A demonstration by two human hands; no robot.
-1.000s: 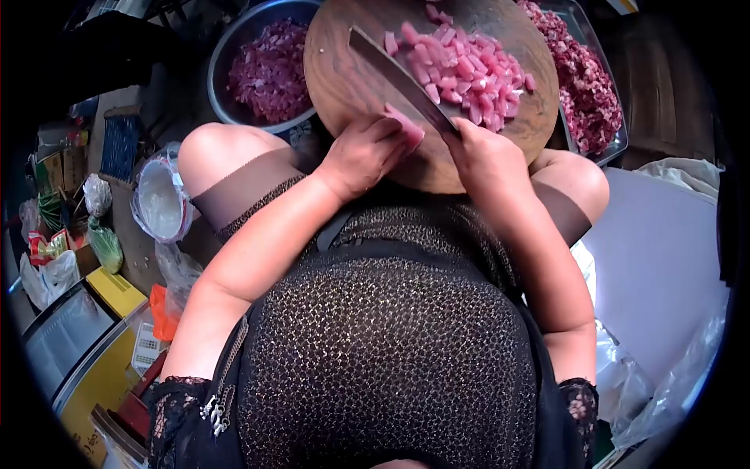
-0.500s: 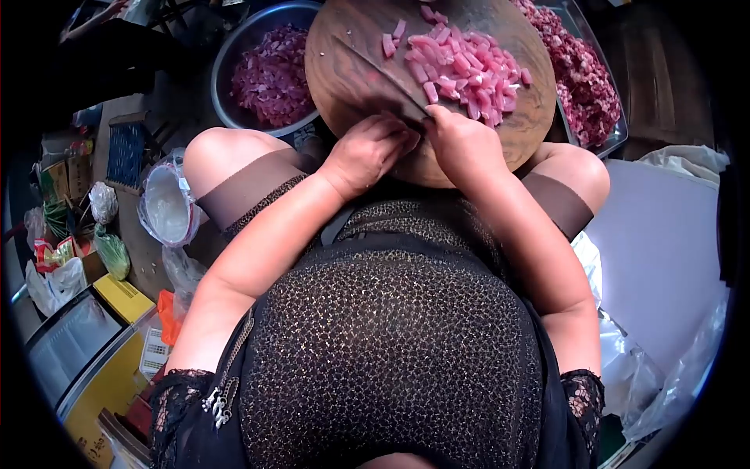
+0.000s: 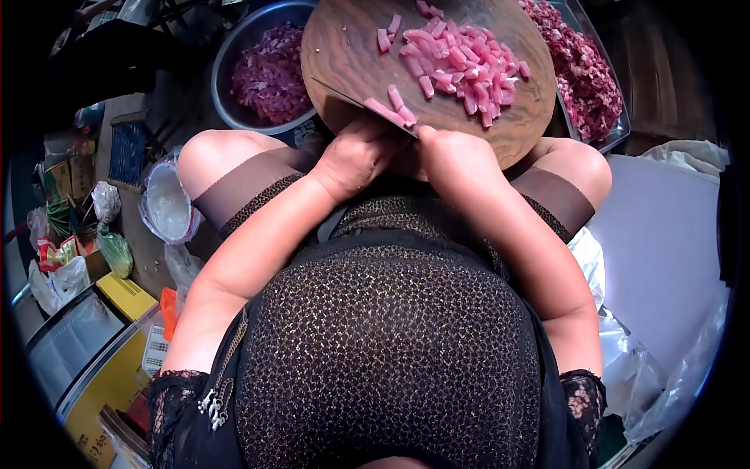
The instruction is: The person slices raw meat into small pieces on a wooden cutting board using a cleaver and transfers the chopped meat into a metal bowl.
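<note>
My right hand [image 3: 462, 158] is wrapped round the handle end of a knife [image 3: 344, 95], its dark blade slanting up and left over the round wooden chopping block [image 3: 336, 51]. Close behind the blade, at the block's near edge, my left hand [image 3: 355, 160] has its fingers curled; what they press on is hidden. Freshly cut strips of raw meat [image 3: 397, 100] lie along the blade's far side. Beyond them, a heap of pink meat pieces [image 3: 469, 66] spreads over the block, with a few loose pieces [image 3: 384, 39] to its left.
Left of the block stands a metal basin [image 3: 223, 86] of cut meat. A tray [image 3: 623, 129] of minced-looking meat is at the right. A white bucket [image 3: 168, 203] sits by the left knee, and a pale flat surface [image 3: 664, 234] lies at the right.
The knife's handle end has come down and nearer my body. Strips of meat now show on the blade's far side. My left hand has shifted slightly left and down.
</note>
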